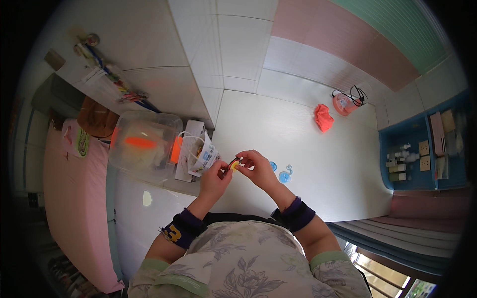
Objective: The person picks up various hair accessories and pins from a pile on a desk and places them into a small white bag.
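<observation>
My left hand (217, 179) and my right hand (258, 168) meet above the white tabletop. Between their fingertips is a small yellow, red and dark item (234, 165), too small and covered to name exactly. The fingers of both hands pinch it, and part of it is hidden behind them. Just right of my right hand, a small round blue trinket (285, 177) lies on the tabletop with a pale blue piece (289, 169) at its upper edge. Another blue piece (273, 166) is partly hidden by that hand. A white printed bag (205, 158) with a looped handle stands left of my hands.
Left of the bag are a long white box (185, 167) and a clear plastic bin (145, 143) with orange latches. A crumpled coral cloth (324, 118) lies farther back, near a pink container (344, 104) with black cable. A blue shelf (408, 145) holding bottles borders the right side.
</observation>
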Demonstrator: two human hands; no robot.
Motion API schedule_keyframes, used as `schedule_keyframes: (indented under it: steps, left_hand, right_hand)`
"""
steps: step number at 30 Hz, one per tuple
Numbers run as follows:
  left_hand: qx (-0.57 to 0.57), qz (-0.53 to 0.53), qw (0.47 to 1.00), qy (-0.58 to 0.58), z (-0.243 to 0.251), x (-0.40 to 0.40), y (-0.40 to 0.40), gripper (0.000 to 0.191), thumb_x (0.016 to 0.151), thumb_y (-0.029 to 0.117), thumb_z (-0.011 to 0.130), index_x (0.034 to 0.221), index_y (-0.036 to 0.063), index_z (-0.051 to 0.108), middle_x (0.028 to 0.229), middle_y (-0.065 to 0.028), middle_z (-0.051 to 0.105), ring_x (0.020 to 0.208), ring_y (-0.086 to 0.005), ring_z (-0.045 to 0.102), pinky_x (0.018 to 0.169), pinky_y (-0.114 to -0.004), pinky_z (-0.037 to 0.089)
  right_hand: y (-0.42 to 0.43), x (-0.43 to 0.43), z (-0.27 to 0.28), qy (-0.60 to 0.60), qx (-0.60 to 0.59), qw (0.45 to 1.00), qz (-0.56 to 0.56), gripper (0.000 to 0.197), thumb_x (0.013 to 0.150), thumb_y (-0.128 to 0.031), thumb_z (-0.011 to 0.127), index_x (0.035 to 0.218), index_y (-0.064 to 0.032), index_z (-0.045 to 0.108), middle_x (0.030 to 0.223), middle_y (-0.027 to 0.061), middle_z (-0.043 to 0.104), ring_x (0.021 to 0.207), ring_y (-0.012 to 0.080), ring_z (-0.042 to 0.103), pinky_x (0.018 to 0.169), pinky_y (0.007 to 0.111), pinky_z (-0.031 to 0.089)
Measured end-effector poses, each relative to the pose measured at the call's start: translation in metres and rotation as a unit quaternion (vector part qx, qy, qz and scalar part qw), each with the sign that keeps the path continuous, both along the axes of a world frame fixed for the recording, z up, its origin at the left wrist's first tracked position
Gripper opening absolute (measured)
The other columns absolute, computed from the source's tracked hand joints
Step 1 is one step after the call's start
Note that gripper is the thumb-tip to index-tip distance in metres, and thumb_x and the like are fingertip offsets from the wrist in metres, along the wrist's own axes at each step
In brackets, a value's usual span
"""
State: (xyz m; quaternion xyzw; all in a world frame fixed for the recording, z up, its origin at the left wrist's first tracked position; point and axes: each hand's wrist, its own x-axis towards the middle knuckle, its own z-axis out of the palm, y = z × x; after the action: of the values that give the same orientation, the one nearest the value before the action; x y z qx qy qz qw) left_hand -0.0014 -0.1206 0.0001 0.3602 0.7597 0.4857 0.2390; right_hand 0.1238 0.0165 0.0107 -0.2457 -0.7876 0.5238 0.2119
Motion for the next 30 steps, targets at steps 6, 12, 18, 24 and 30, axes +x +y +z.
schedule_keyframes:
  steps: [6, 12, 18, 24, 30]
  left_hand:
    - [0.075, 0.133, 0.988, 0.033, 0.012, -0.03, -0.05, 0.016, 0.085, 0.006, 0.071, 0.093, 0.0037, 0.057, 0.071, -0.0005, 0.058, 0.06, -0.0067, 0.054, 0.056, -0.024, 0.044]
    - [0.1, 0.225, 0.965, 0.095, 0.014, -0.058, -0.055, 0.016, 0.086, 0.01, 0.071, 0.091, 0.0047, 0.056, 0.072, -0.0014, 0.061, 0.059, -0.0107, 0.056, 0.055, -0.028, 0.045]
    - [-0.048, 0.17, 0.966, 0.19, 0.021, -0.054, -0.032, 0.017, 0.084, 0.02, 0.071, 0.091, 0.0096, 0.059, 0.077, -0.0045, 0.067, 0.063, -0.0216, 0.064, 0.057, -0.035, 0.05]
    - [-0.042, 0.124, 0.963, 0.237, 0.006, -0.054, -0.024, 0.018, 0.086, 0.018, 0.071, 0.101, 0.0117, 0.064, 0.082, -0.0034, 0.069, 0.06, -0.02, 0.062, 0.057, -0.032, 0.048]
    - [-0.055, 0.135, 0.964, 0.222, 0.015, -0.049, -0.024, 0.013, 0.089, 0.019, 0.067, 0.1, 0.0129, 0.066, 0.094, -0.002, 0.068, 0.073, -0.0232, 0.066, 0.062, -0.035, 0.05]
  right_hand:
    - [-0.021, -0.047, 0.008, 0.037, -0.064, 0.996, 0.045, 0.027, 0.093, -0.008, 0.063, 0.12, -0.0104, 0.062, 0.081, 0.0045, 0.06, 0.069, 0.0119, 0.058, 0.068, 0.027, 0.05]
    - [-0.037, -0.081, -0.002, 0.022, -0.091, 0.992, 0.083, 0.034, 0.093, -0.008, 0.058, 0.127, -0.0112, 0.056, 0.08, 0.006, 0.06, 0.068, 0.0153, 0.058, 0.067, 0.031, 0.049]
    - [-0.044, -0.083, -0.018, 0.035, -0.123, 0.991, 0.039, 0.019, 0.092, -0.009, 0.062, 0.109, -0.0056, 0.055, 0.079, 0.0048, 0.06, 0.066, 0.0143, 0.058, 0.066, 0.03, 0.049]
    - [-0.041, -0.074, -0.013, 0.025, -0.134, 0.99, 0.032, 0.024, 0.091, -0.01, 0.061, 0.115, -0.0072, 0.057, 0.082, 0.0038, 0.061, 0.067, 0.0127, 0.059, 0.065, 0.029, 0.05]
    - [-0.017, -0.04, -0.021, 0.011, -0.122, 0.992, -0.025, 0.027, 0.091, -0.01, 0.061, 0.117, -0.0083, 0.058, 0.083, 0.003, 0.061, 0.068, 0.0124, 0.059, 0.065, 0.028, 0.05]
